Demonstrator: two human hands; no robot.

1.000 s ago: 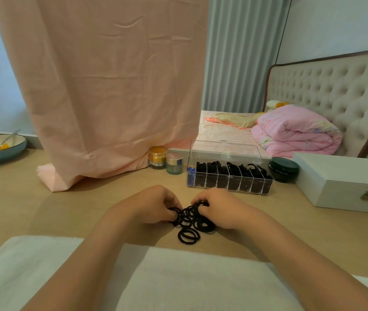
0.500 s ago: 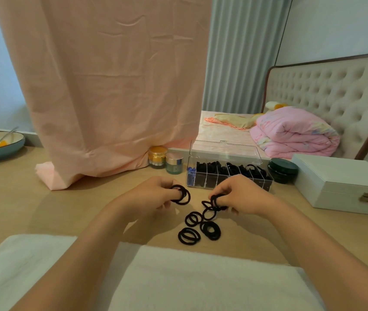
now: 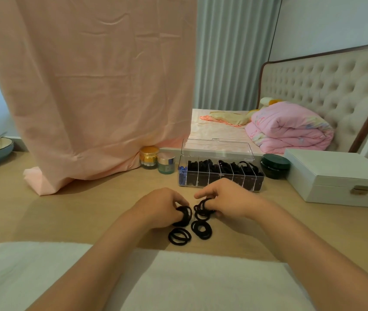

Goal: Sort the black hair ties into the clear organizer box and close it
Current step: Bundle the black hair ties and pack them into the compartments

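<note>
As left hand (image 3: pixel 158 207) and right hand (image 3: pixel 230 198) pinch round ties (image 3: pixel 185 217), clear box (image 3: pixel 216 150)

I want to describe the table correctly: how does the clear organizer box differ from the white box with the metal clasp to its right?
The clear organizer box is transparent, so the black hair ties inside show; the white box is opaque. The organizer box's lid stands open; the white box is closed, its clasp in front. The white box looks larger. Both are rectangular and rest on the wooden table.
</note>
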